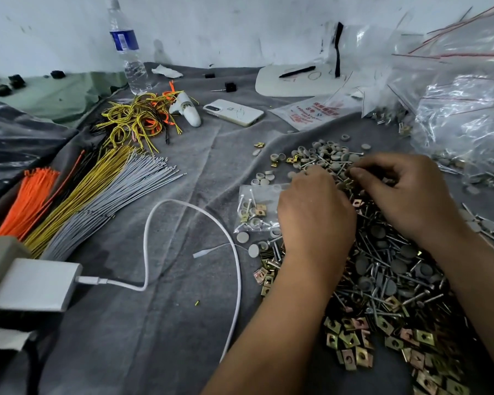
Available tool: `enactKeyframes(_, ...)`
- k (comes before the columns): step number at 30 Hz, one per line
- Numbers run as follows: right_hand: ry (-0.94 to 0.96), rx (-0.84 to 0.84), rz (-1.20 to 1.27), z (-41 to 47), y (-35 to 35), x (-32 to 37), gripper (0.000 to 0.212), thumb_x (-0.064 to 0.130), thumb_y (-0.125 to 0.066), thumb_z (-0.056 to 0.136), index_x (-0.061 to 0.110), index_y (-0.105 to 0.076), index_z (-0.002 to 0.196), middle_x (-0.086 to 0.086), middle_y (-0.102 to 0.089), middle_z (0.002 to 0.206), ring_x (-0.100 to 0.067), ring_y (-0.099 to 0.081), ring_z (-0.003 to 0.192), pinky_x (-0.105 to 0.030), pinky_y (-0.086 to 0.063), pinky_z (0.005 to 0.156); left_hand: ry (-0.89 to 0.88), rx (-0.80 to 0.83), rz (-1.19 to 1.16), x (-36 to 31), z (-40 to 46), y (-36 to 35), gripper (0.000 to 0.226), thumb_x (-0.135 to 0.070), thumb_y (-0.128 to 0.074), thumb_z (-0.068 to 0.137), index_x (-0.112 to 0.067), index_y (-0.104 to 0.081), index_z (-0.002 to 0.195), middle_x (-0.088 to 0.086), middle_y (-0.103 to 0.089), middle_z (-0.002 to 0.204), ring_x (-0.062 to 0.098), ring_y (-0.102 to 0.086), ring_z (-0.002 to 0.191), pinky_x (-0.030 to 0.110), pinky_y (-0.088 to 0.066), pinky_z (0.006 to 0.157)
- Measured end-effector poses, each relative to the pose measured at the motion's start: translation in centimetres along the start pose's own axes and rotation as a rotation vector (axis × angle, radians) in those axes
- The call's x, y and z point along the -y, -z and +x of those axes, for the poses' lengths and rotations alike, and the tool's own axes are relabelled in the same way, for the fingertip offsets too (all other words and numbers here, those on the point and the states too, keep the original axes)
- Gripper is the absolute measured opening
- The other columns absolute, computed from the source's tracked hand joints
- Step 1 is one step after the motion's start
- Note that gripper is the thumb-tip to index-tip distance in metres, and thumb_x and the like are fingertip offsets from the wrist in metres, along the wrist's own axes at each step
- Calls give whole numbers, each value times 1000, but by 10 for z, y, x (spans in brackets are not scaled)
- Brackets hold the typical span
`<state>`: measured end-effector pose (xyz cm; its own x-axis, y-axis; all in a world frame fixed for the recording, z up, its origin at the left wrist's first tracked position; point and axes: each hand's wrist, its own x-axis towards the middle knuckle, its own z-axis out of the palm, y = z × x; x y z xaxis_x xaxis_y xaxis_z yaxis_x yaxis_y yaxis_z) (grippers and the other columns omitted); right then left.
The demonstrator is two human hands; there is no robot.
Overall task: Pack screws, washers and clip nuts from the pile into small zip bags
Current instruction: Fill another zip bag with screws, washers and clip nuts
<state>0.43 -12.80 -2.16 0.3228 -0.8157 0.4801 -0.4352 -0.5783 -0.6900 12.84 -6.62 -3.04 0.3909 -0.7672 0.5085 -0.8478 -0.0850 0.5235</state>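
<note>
**Grey cloth, a heap of metal parts, two hands at work**

Grey cloth (183, 323) covers the work surface in the head view. On its right part lies the pile (388, 280) of screws, round grey washers and brass-coloured clip nuts (351, 337). Both hands are over the far part of this pile. The left hand (315, 215) shows its back to the camera, with the fingers curled down into the parts; what they hold is hidden, so I cannot tell the grip. The right hand (402, 192) has its fingers bent, and the thumb and forefinger are pressed together at the tip, close to the left hand's fingertips; they seem to pinch a small part, but it is too small to name.

Just left of the left hand, touching its edge, lies a small zip bag (257, 209), flat on the cloth, with some screws, washers and clip nuts already inside. More loose washers (325, 152) lie beyond the hands.

On the right, behind the pile, stands a heap of clear bags (462, 109). On the left lie bundles of orange, yellow and grey wires (97, 195), a white cable (188, 206) plugged into a white charger (35, 283), a white phone (233, 112) and a water bottle (127, 49).
</note>
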Motion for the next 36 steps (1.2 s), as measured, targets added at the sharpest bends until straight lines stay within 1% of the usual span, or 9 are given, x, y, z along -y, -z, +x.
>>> enactKeyframes(6,37,20,305,-2,-4,8,30,8,-74,90,37,-74,96,21,-77,92,1,-73,86,-11,-54,74,213,-24,-343,3,5,6,16,-22,-64,89,-16,-63,74,-2,-64,66,15,-59,63,35,-47,60)
enactKeyframes(10,-3,92,322,-4,-5,10,21,12,-60,101,33,-66,100,12,-77,98,-20,-73,65,-30,-55,46,344,-10,-605,8,9,13,16,-15,-67,85,-17,-67,69,-2,-67,59,17,-67,57,38,-58,56)
enactKeyframes(15,15,146,179,-1,-2,4,17,14,-68,95,30,-71,102,13,-76,82,-3,-70,59,-16,-51,53,338,-33,-737,19,21,24,14,-11,-69,82,-14,-68,69,10,-70,63,37,-70,64,53,-60,61)
enactKeyframes(18,69,115,102,-1,-3,6,22,13,-80,84,23,-76,103,17,-74,84,3,-71,70,-11,-54,63,304,-36,-791,22,23,24,13,-7,-69,82,-12,-68,71,11,-69,62,31,-66,56,43,-59,54)
enactKeyframes(21,51,82,128,-2,-3,10,21,16,-83,82,18,-79,103,11,-76,85,-2,-72,74,-16,-57,67,332,-17,-930,24,24,21,14,1,-66,84,-5,-67,71,7,-63,54,16,-58,44,25,-45,44)
enactKeyframes(26,-14,-76,130,1,7,1,17,16,-77,88,18,-76,105,7,-76,90,-2,-71,72,-20,-59,65,470,-172,-1104,33,29,21,26,5,-60,88,-9,-61,67,-3,-56,48,8,-49,41,20,-40,41)
enactKeyframes(29,53,27,-182,3,3,-4,18,21,-79,87,23,-78,105,6,-77,97,6,-62,77,-9,-48,76,532,-213,-1304,40,34,25,35,4,-57,91,-15,-59,61,-4,-52,48,8,-45,42,20,-35,41)
enactKeyframes(33,156,265,-475,17,-13,7,24,30,-74,91,33,-76,114,5,-70,106,-9,-50,98,-27,-35,84,532,-142,-1521,41,36,27,54,1,-56,94,-24,-58,47,-4,-48,49,6,-42,43,19,-30,38)
enactKeyframes(36,49,481,-545,34,-23,18,24,29,-76,91,33,-76,114,3,-68,111,-15,-60,103,-29,-46,88,540,-120,-1523,40,35,26,50,1,-56,94,-23,-58,51,-3,-48,50,7,-41,43,18,-30,38)
